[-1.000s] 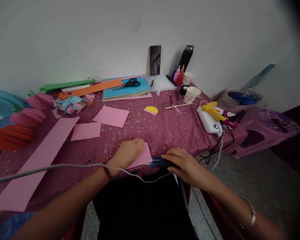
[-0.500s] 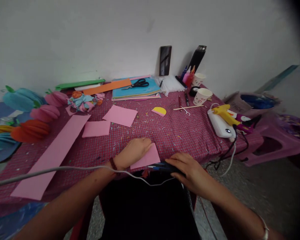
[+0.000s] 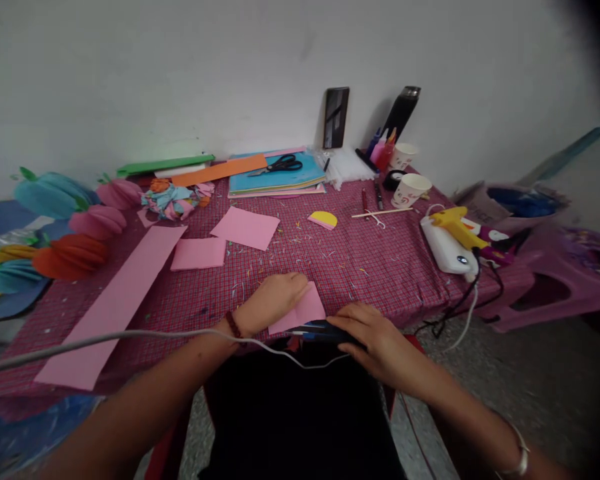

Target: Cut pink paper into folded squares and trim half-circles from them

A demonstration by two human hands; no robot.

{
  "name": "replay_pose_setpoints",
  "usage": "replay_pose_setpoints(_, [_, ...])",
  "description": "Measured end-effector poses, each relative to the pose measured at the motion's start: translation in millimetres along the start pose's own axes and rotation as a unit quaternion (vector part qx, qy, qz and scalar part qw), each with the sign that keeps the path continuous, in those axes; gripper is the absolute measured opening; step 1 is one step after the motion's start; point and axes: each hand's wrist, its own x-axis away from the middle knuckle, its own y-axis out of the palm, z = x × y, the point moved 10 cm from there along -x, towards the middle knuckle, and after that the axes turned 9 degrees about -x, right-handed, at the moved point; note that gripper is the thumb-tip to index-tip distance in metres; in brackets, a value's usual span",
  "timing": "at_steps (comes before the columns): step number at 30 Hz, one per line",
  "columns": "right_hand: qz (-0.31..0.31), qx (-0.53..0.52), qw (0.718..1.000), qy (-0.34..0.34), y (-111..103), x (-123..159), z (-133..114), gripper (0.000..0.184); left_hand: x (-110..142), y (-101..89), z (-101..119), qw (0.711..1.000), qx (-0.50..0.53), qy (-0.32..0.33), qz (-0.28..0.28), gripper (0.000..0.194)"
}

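Note:
My left hand (image 3: 273, 300) lies flat on a small pink paper square (image 3: 305, 308) at the near edge of the checked red table (image 3: 360, 260), its fingers together and stretched over the sheet. Just to its right, my right hand (image 3: 367, 330) is closed over a dark blue-handled tool (image 3: 315, 328), probably scissors, whose tip points left under the paper's near edge. A grey cable (image 3: 130, 335) runs across my left forearm.
Pink sheets (image 3: 245, 227) and a long pink strip (image 3: 115, 303) lie at left. Black scissors (image 3: 277, 163) rest on stacked coloured paper at the back. A yellow glue gun (image 3: 455, 227), paper cups (image 3: 410, 190), a phone (image 3: 336, 117) and paper fruit (image 3: 70, 257) surround them. A purple stool (image 3: 565, 280) stands right.
The view has swung slightly left, so everything has shifted right in the picture. Both hands keep the same hold on the paper and tool.

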Motion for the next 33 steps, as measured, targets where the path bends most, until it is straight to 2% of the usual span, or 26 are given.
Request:
replay_pose_setpoints(4, [0.012, 0.011, 1.0, -0.008, -0.8, 1.2, -0.7, 0.038, 0.9, -1.1, 0.3, 1.0, 0.0, -0.004, 0.004, 0.035])
replay_pose_setpoints(9, [0.008, 0.005, 1.0, 0.0, 8.7, -8.7, -7.3, 0.036, 1.0, -1.7, 3.6, 1.0, -0.011, 0.004, 0.003, 0.035])
replay_pose_setpoints(14, [-0.041, -0.029, 0.999, -0.008, 8.5, 12.2, -7.7, 0.037, 2.1, -2.6, 6.3, 1.0, -0.01, 0.006, 0.005, 0.038])
replay_pose_setpoints(16, [-0.001, -0.037, 0.999, -0.005, -11.9, 23.4, 4.6, 0.035, 4.7, -6.5, 7.8, 1.0, -0.009, 0.009, 0.007, 0.035])
replay_pose_setpoints(18, [0.091, -0.022, 0.995, 0.03, -45.4, 31.4, 30.5, 0.035, 9.6, -16.8, 5.1, 1.0, -0.006, -0.007, 0.024, 0.031])
replay_pose_setpoints(20, [0.173, 0.03, 0.982, 0.07, -76.5, 35.4, 59.1, 0.036, 17.7, -31.6, -4.1, 0.997, 0.005, -0.052, 0.057, 0.027])
replay_pose_setpoints(22, [0.21, 0.092, 0.969, 0.097, -94.3, 32.9, 82.4, 0.04, 28.7, -41.5, -15.1, 0.992, 0.026, -0.102, 0.075, 0.042])
replay_pose_setpoints(24, [0.225, 0.149, 0.957, 0.11, -100.3, 27.7, 97.7, 0.041, 38.8, -40.8, -21.2, 0.989, 0.047, -0.125, 0.06, 0.067])
replay_pose_setpoints(26, [0.236, 0.198, 0.944, 0.117, -98.7, 24.3, 105.1, 0.042, 46.5, -35.0, -22.1, 0.99, 0.061, -0.122, 0.037, 0.08])
replay_pose_setpoints(30, [0.271, 0.268, 0.914, 0.135, -92.6, 27.5, 104.1, 0.042, 53.3, -22.5, -21.9, 0.989, 0.104, -0.107, 0.012, 0.088])
replay_pose_setpoints(33, [0.281, 0.28, 0.909, 0.13, -90.4, 29.8, 99.8, 0.04, 52.5, -14.7, -25.9, 0.977, 0.165, -0.133, 0.003, 0.086])
